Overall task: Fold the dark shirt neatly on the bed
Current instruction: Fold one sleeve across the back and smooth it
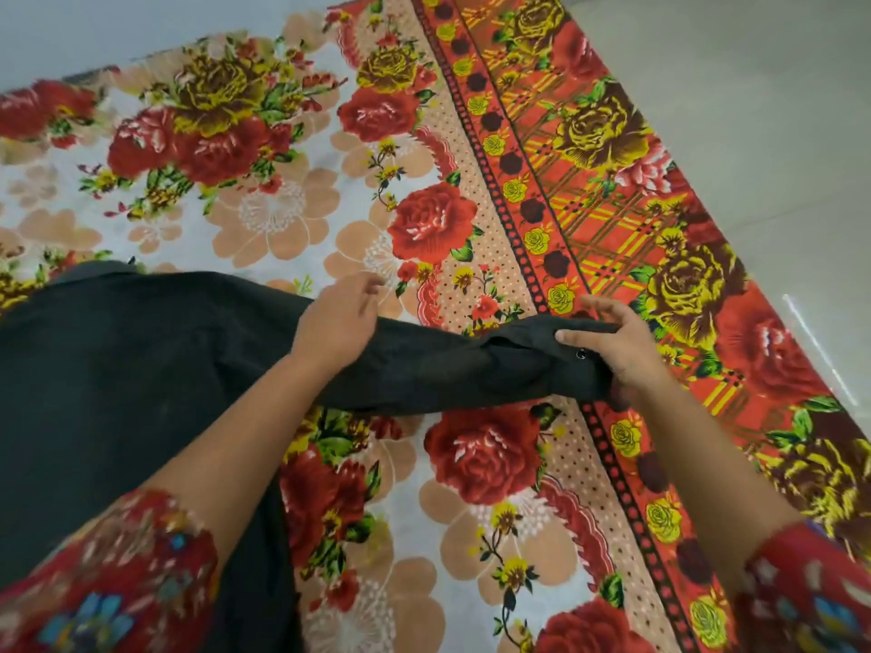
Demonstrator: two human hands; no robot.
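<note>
Floral bed (264, 214), shirt (118, 369) spread; right hand (617, 351) pinches cuff (565, 355) to stretch sleeve (424, 365), left hand (337, 322) open, flat, pinning it for folding.

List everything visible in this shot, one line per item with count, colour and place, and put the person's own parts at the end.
Dark shirt: one, black, spread over the left of the bed, one sleeve stretched out to the right.
Shirt sleeve: one, black, lying across the middle of the bedspread, cuff end bunched at the right.
Button: one, dark, on the cuff beside the right thumb.
Bedspread: one, floral in red, peach, yellow and white with a red patterned border, covering the bed.
Floor: pale grey, upper right beyond the bed.
Left hand: one, resting flat on the sleeve near the shoulder, fingers open.
Right hand: one, its grip closed on the cuff end.
Person's sleeves: two, red floral, bottom corners.
</note>
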